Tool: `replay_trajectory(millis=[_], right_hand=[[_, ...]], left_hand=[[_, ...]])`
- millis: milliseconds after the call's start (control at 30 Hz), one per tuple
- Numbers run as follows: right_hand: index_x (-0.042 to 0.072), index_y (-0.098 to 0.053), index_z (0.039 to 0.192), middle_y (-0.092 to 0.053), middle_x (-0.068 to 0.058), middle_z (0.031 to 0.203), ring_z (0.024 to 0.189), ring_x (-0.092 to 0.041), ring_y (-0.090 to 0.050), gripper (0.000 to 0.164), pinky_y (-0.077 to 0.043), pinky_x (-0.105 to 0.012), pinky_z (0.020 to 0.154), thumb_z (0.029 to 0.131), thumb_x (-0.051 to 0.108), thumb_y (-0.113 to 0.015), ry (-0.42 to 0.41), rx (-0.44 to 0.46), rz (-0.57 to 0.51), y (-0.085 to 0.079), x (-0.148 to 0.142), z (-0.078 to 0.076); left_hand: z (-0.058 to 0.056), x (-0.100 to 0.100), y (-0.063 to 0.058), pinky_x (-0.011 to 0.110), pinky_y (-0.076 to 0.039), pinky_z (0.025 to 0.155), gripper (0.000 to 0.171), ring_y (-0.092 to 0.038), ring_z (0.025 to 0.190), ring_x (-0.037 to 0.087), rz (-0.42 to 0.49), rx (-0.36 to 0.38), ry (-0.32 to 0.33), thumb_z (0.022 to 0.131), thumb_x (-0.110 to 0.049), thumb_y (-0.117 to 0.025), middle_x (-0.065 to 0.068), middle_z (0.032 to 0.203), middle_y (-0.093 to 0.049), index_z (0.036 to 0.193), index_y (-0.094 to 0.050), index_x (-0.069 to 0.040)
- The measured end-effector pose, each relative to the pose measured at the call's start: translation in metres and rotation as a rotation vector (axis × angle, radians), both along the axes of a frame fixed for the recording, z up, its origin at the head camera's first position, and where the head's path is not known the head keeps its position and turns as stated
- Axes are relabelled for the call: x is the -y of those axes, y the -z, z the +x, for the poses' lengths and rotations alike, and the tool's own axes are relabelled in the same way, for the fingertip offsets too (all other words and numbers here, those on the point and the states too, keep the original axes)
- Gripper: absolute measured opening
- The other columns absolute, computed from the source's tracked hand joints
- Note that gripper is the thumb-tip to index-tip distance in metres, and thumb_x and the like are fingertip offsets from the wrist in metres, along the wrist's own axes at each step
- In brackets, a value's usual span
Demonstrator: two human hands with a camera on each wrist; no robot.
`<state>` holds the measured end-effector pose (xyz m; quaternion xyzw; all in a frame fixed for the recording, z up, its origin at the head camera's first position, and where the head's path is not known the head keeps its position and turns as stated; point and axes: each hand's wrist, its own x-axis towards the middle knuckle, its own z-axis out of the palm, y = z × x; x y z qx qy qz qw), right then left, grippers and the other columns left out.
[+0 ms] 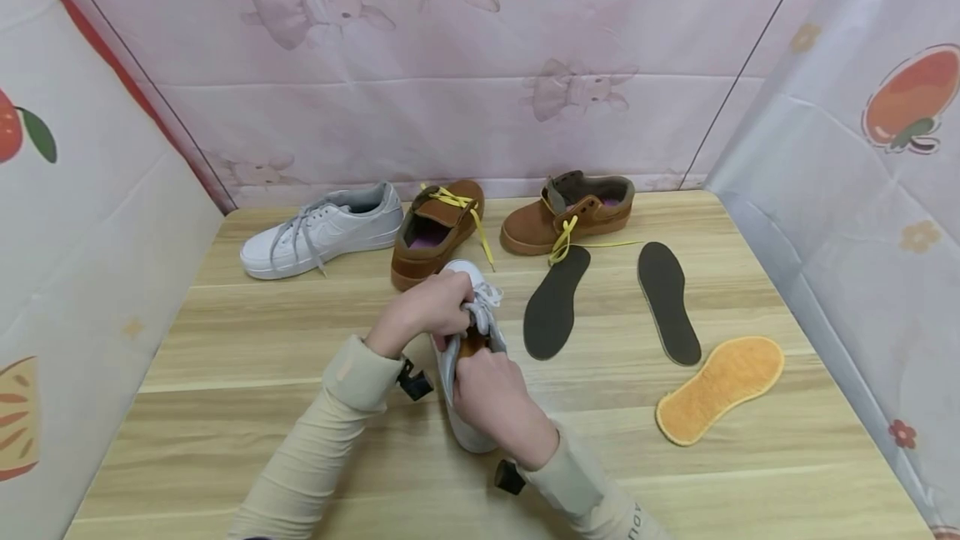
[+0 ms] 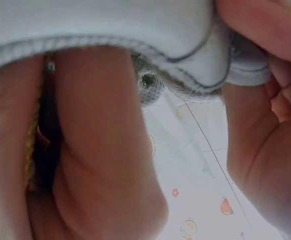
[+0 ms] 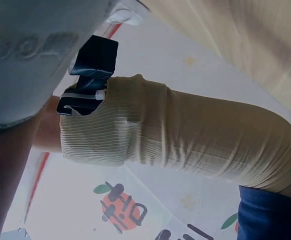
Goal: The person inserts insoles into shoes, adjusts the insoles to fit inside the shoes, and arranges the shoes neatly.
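Observation:
A white sneaker (image 1: pixel 472 437) lies in the middle of the table, toe pointing away from me. My left hand (image 1: pixel 431 307) grips it at the tongue and laces. Down in the shoe's opening is my right hand (image 1: pixel 498 397), its fingers around an orange insole (image 1: pixel 472 343) that shows partly inside the shoe. Close up in the left wrist view, the insole's fuzzy yellow edge (image 2: pixel 33 145) runs between fingers beneath the white collar (image 2: pixel 100 22). The right wrist view has the sneaker's heel (image 3: pixel 30 65) at upper left; the right fingertips are hidden there.
Behind stand another white sneaker (image 1: pixel 330 232) and two brown shoes (image 1: pixel 427 257) (image 1: pixel 573 215) with yellow laces. To the right lie two dark insoles (image 1: pixel 551 307) (image 1: pixel 670 302) and a fuzzy orange insole (image 1: pixel 720 390). Printed curtains border the wooden table (image 1: pixel 247 432).

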<state>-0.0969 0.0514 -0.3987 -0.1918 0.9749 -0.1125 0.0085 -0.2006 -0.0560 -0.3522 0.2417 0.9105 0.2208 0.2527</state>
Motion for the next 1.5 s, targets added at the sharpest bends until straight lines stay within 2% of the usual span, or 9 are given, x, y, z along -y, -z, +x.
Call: replay_trajectory(millis=[233, 433, 533, 700, 833, 1033, 1267, 1400, 1500], right_hand=[[0.013, -0.046, 0.055, -0.041, 0.0, 0.054, 0.046, -0.015, -0.044, 0.031, -0.036, -0.029, 0.036, 0.084, 0.013, -0.056, -0.015, 0.01, 0.003, 0.002, -0.001, 0.0], [0.014, -0.043, 0.056, -0.04, 0.0, 0.056, 0.05, -0.013, -0.041, 0.03, -0.034, -0.027, 0.041, 0.083, 0.014, -0.055, -0.059, 0.053, -0.132, 0.003, -0.009, 0.001], [0.015, -0.044, 0.059, -0.041, 0.002, 0.057, 0.051, -0.013, -0.041, 0.024, -0.033, -0.027, 0.043, 0.08, 0.015, -0.056, -0.075, 0.085, -0.203, 0.001, -0.013, 0.001], [0.015, -0.05, 0.066, -0.042, 0.002, 0.056, 0.055, -0.014, -0.043, 0.017, -0.033, -0.026, 0.043, 0.08, 0.021, -0.057, -0.077, 0.127, -0.244, -0.001, -0.018, 0.002], [0.015, -0.048, 0.061, -0.04, 0.002, 0.054, 0.055, -0.014, -0.042, 0.021, -0.033, -0.026, 0.042, 0.08, 0.02, -0.056, -0.072, 0.143, -0.258, -0.001, -0.019, 0.003], [0.014, -0.042, 0.052, -0.038, 0.0, 0.056, 0.053, -0.014, -0.041, 0.03, -0.034, -0.026, 0.041, 0.079, 0.011, -0.054, -0.072, 0.128, -0.2, -0.001, -0.016, 0.003], [0.013, -0.043, 0.051, -0.039, -0.001, 0.058, 0.055, -0.013, -0.041, 0.032, -0.034, -0.025, 0.043, 0.081, 0.012, -0.056, -0.081, 0.143, -0.116, -0.004, -0.013, 0.003], [0.013, -0.043, 0.051, -0.039, -0.001, 0.06, 0.054, -0.013, -0.04, 0.034, -0.035, -0.025, 0.043, 0.082, 0.013, -0.055, -0.102, 0.156, -0.112, -0.005, -0.013, 0.003], [0.014, -0.041, 0.05, -0.037, 0.001, 0.057, 0.053, -0.012, -0.039, 0.035, -0.034, -0.025, 0.043, 0.082, 0.014, -0.054, -0.118, 0.19, -0.152, -0.005, -0.015, 0.001]], left_hand=[[0.001, 0.0, 0.0, 0.027, -0.047, 0.04, 0.029, -0.061, 0.042, 0.019, -0.002, -0.005, 0.007, 0.077, 0.003, -0.048, 0.006, 0.049, -0.052, 0.052, -0.046, -0.011], [0.0, 0.001, 0.004, 0.027, -0.047, 0.041, 0.03, -0.06, 0.041, 0.017, 0.001, -0.014, 0.009, 0.077, 0.002, -0.048, 0.005, 0.047, -0.049, 0.051, -0.042, -0.013], [0.0, 0.001, 0.005, 0.028, -0.048, 0.041, 0.031, -0.06, 0.04, 0.016, 0.009, -0.015, 0.01, 0.077, 0.002, -0.048, 0.005, 0.047, -0.048, 0.052, -0.042, -0.013], [0.0, 0.001, 0.004, 0.029, -0.048, 0.041, 0.032, -0.06, 0.04, 0.017, 0.026, -0.008, 0.013, 0.077, 0.003, -0.048, 0.004, 0.046, -0.044, 0.051, -0.04, -0.013], [0.0, 0.001, 0.003, 0.029, -0.049, 0.042, 0.033, -0.06, 0.041, 0.018, 0.036, -0.005, 0.013, 0.077, 0.004, -0.047, 0.003, 0.046, -0.041, 0.051, -0.038, -0.014], [0.0, 0.001, 0.002, 0.033, -0.051, 0.044, 0.033, -0.06, 0.042, 0.02, 0.046, -0.001, 0.006, 0.077, 0.004, -0.047, 0.001, 0.046, -0.038, 0.051, -0.037, -0.014], [0.0, 0.002, 0.003, 0.032, -0.05, 0.043, 0.032, -0.06, 0.041, 0.02, 0.054, 0.008, 0.005, 0.077, 0.004, -0.047, 0.002, 0.047, -0.04, 0.051, -0.038, -0.013], [0.001, 0.003, 0.004, 0.03, -0.049, 0.042, 0.031, -0.06, 0.041, 0.019, 0.05, -0.004, 0.004, 0.076, 0.004, -0.047, 0.002, 0.046, -0.042, 0.051, -0.039, -0.013], [0.001, 0.003, 0.004, 0.029, -0.048, 0.041, 0.032, -0.061, 0.041, 0.02, 0.05, -0.009, 0.003, 0.076, 0.004, -0.046, 0.002, 0.045, -0.04, 0.05, -0.038, -0.014]])
